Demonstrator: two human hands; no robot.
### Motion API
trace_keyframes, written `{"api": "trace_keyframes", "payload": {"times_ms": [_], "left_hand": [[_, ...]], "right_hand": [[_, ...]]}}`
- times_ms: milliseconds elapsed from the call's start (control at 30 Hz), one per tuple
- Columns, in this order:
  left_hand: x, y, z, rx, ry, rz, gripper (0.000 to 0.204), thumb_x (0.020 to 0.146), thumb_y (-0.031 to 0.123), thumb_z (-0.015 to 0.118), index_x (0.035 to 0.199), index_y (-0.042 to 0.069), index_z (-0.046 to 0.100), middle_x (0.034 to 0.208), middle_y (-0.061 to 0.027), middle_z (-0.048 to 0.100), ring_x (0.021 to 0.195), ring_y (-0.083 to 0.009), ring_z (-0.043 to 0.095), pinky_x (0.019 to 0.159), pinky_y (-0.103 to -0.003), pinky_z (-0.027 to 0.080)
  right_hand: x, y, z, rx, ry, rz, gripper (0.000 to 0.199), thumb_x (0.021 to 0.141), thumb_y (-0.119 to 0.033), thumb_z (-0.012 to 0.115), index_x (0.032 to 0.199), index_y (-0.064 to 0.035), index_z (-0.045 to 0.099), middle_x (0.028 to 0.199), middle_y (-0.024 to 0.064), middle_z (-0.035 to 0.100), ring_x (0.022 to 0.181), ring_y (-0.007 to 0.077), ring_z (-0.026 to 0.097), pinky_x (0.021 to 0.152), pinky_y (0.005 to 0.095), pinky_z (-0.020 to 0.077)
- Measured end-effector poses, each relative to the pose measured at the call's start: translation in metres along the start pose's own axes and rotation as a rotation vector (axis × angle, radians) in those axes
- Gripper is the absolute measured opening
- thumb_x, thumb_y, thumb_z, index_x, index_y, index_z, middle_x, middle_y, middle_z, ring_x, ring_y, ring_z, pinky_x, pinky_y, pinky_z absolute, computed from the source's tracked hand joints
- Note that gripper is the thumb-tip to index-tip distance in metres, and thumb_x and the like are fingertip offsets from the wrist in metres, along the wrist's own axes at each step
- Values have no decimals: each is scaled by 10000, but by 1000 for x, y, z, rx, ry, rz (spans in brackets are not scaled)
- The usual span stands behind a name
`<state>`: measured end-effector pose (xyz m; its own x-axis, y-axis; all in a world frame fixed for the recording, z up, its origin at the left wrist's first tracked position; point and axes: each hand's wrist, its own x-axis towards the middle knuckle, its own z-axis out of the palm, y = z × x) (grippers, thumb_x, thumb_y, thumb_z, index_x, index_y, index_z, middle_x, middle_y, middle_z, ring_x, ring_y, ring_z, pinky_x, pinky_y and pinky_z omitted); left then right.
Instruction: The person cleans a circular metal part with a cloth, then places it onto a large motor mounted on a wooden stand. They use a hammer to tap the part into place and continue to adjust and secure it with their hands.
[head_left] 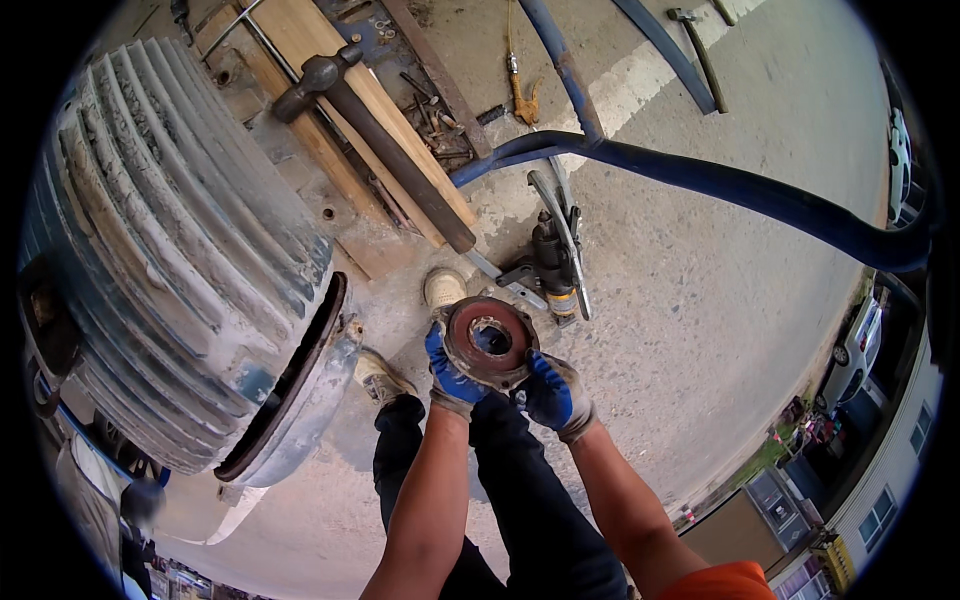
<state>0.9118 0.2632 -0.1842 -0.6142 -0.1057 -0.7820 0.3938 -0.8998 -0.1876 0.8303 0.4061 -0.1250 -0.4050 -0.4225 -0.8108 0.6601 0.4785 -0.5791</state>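
A rusty round metal cover with a central hole (487, 340) is held up in front of me over the concrete ground. My left hand (452, 378), in a blue and grey glove, grips its left rim. Gloved the same way, my right hand (553, 393) holds its lower right edge. Both forearms are bare. A large ribbed grey electric motor housing (170, 250) lies on its side at my left, its open end (290, 385) facing me.
A hammer (380, 140) rests on wooden planks (330, 90) behind the motor. A puller tool (555, 262) lies on the concrete ahead, below a curved blue bar (720, 185). My shoes (444, 288) and dark trousers show below. Parked cars (858, 345) and buildings stand at the right rim.
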Motion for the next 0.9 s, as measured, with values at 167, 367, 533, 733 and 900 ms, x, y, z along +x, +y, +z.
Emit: {"api": "trace_keyframes", "payload": {"times_ms": [167,367,533,733,900], "left_hand": [[17,42,-44,272,408,-35,571,856,532,537,1260,132,491,1186,-77,569,1071,-212,548,946,-333,403],[-51,80,-91,567,160,-59,648,844,267,608,1352,-34,342,1322,-190,466,1198,-306,488,1006,-347,381],[-119,114,-77,661,428,-57,475,918,52,475,1359,-45,327,1324,-160,456,1217,-235,466,1054,-311,338],[-215,130,-8,950,308,7,490,889,-71,446,1363,-49,322,1329,-128,441,1252,-207,419,1069,-300,295],[-270,134,61,1153,370,-57,552,834,1,561,1349,-30,365,1310,-130,465,1217,-196,434,1023,-318,339]], "right_hand": [[109,-25,25,118,326,205,311,832,-230,629,981,39,583,734,73,628,587,162,595,507,295,488],[258,29,-30,218,542,98,361,900,-295,519,1059,27,553,735,168,661,515,244,621,436,344,488],[213,27,-7,66,582,182,377,908,-337,541,812,23,599,647,92,614,497,194,602,408,318,457],[187,-127,104,-796,273,-712,482,806,-152,590,1237,-18,420,1084,278,539,991,414,545,841,466,440],[251,-186,180,-1507,126,-538,556,773,-304,633,1187,25,461,1097,221,581,1006,373,582,862,441,462]]}}
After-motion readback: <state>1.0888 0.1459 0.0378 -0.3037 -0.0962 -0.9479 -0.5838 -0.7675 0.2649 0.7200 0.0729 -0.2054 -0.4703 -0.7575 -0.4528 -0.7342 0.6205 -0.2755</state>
